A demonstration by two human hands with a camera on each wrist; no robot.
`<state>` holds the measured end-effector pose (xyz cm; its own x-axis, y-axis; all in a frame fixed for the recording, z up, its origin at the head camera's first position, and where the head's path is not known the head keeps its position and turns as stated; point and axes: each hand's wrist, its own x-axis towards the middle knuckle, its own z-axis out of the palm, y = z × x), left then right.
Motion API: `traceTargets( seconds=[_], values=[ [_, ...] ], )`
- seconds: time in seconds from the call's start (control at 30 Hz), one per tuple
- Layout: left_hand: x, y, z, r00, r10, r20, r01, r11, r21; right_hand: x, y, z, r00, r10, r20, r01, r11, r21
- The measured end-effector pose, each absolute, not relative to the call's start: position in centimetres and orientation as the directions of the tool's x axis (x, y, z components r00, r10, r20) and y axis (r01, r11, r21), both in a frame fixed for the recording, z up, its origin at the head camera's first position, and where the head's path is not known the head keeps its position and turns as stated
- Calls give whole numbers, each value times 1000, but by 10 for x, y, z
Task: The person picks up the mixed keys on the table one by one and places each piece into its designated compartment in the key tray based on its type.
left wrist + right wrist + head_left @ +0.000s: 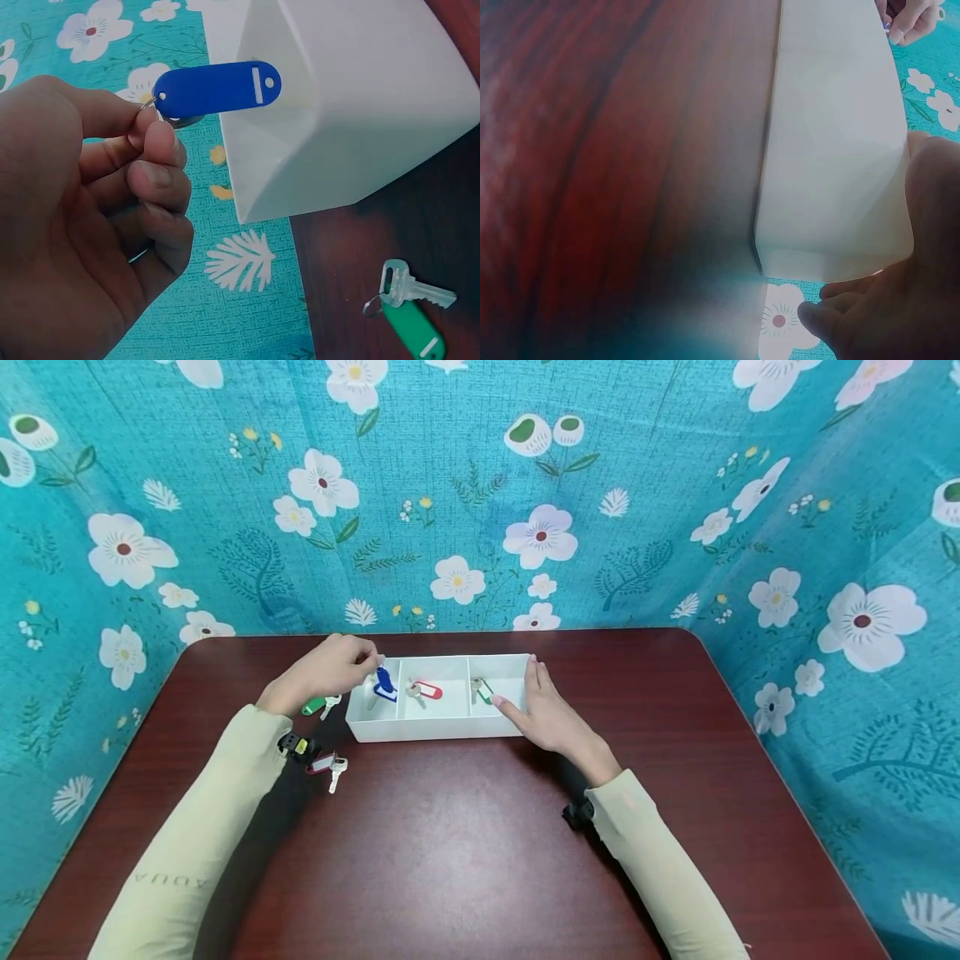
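Note:
My left hand [335, 670] pinches the ring of a blue key tag [217, 90] between thumb and fingertips. The tag hangs over the left compartment of a white three-part tray [435, 729]. Below it in that compartment lies another blue-edged tag [386, 694] with a white label. A red tag with a key [425, 690] lies in the middle compartment, and a green tag with a key [483, 690] in the right one. My right hand [551, 718] rests against the tray's right end, fingers straight along the end wall and thumb on the front rim.
Left of the tray, a green tag with a key [412, 326] lies on the dark red table [480, 843]. Nearer, beside my left wrist, is a red-edged tag with a key [335, 770]. A blue flowered curtain [465, 485] hangs behind and along both sides.

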<state>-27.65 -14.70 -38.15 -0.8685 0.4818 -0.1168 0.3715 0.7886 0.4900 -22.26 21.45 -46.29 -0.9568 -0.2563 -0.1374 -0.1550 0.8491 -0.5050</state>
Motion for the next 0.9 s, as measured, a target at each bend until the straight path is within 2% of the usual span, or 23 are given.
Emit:
traceTargets(
  seconds=[0.37, 0.9],
  values=[
    [-285, -137, -373, -865, 474, -167, 364, 820, 442, -222, 214, -463, -958, -254, -130, -155, 846, -510],
    [-305, -135, -370, -838, 451, -307, 329, 867, 375, -219, 212, -460, -962, -242, -129, -146, 851, -505]
  ],
)
